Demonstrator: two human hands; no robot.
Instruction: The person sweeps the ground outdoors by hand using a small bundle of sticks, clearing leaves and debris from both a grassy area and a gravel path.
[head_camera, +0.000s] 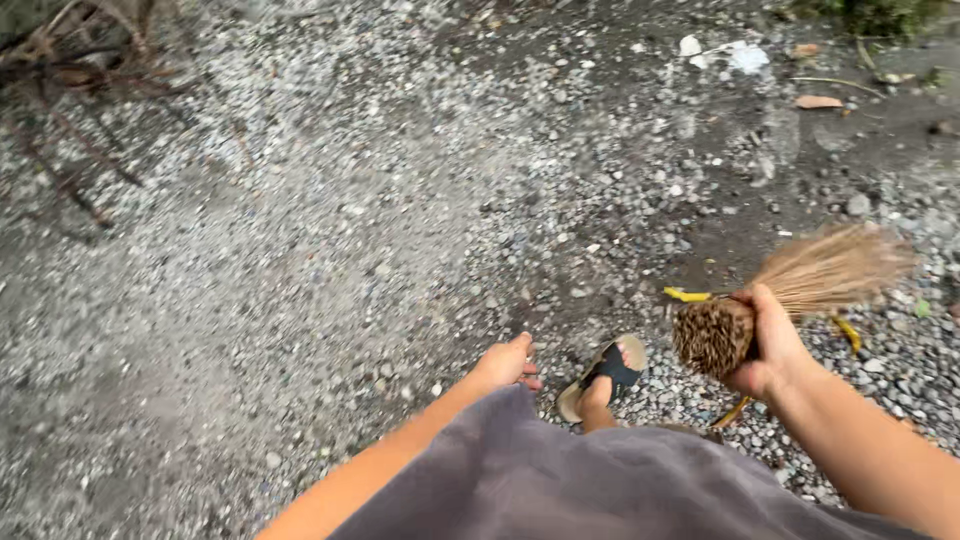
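Note:
My right hand grips a bundle broom of thin brown sticks near its bound butt end, with the bristles fanning out to the upper right above the gravel. My left hand hangs loosely over the gravel ground, fingers curled and holding nothing that I can see. Below and between the hands are my grey garment and one foot in a dark-strapped sandal.
Yellow strips lie on the gravel near the broom. White scraps of litter and a dry leaf sit at the upper right. Dry twigs and roots spread over the upper left.

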